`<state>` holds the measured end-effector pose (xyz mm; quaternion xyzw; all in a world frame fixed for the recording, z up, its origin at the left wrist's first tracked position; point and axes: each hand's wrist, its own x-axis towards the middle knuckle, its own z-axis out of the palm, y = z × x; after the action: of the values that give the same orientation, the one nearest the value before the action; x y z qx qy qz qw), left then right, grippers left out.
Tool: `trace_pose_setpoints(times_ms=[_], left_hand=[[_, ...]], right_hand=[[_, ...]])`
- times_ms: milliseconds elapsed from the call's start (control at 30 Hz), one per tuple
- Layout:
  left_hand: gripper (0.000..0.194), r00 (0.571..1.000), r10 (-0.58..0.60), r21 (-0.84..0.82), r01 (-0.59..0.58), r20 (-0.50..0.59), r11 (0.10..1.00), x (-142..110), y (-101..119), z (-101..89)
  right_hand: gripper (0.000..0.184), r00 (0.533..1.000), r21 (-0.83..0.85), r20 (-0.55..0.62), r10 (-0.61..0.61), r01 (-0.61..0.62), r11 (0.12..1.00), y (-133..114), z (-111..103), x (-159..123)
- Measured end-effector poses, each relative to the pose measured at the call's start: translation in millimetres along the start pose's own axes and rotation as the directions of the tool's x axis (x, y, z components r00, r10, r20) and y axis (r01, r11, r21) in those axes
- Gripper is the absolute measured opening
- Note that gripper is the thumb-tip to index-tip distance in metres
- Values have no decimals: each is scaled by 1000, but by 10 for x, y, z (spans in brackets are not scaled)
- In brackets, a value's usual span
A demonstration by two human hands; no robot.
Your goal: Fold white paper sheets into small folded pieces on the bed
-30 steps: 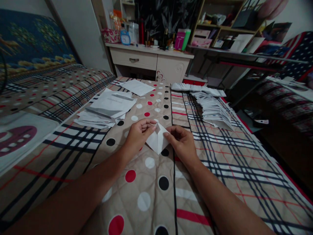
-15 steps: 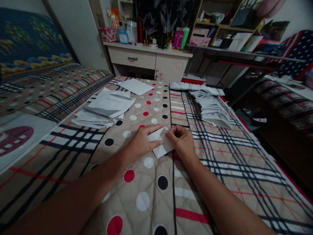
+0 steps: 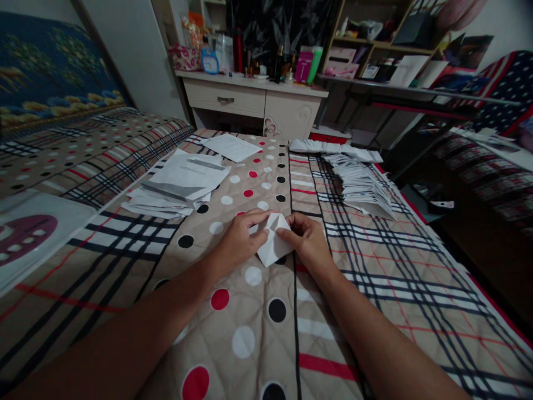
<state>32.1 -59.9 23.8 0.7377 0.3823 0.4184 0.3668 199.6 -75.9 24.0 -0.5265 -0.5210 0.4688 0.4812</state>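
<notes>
A small folded white paper [image 3: 272, 244] lies between my hands on the quilted bedspread [image 3: 258, 322]. My left hand [image 3: 241, 239] pinches its left edge with curled fingers. On the other side my right hand [image 3: 306, 241] grips its right edge, thumb and fingers closed on the fold. The paper stands slightly raised, with a pointed lower corner showing below the fingers.
A loose pile of white sheets [image 3: 179, 186] lies to the left, one single sheet [image 3: 231, 147] further back. A long fanned row of folded papers [image 3: 358, 183] runs along the right. Beyond the bed stands a cluttered dresser [image 3: 254, 103] and shelves [image 3: 387, 50].
The paper was pressed flat under my left fingers half a second ago. Now both hands have closed in and pinched it into a narrower, raised fold.
</notes>
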Motion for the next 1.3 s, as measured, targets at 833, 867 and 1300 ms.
trace_pose_setpoints(times_ms=[833,867,1300], left_hand=[[10,951,177,135,-146,-254,980,-15,38,51],[10,952,179,127,-151,-249,980,-12,31,52],[38,969,-158,-184,122,-191,975,-4,-37,114]], right_hand=[[34,996,-150,-78,-31,19,988,61,32,1],[32,996,-135,-78,-36,25,991,69,26,3],[31,998,-65,-48,-45,42,997,18,20,-19]])
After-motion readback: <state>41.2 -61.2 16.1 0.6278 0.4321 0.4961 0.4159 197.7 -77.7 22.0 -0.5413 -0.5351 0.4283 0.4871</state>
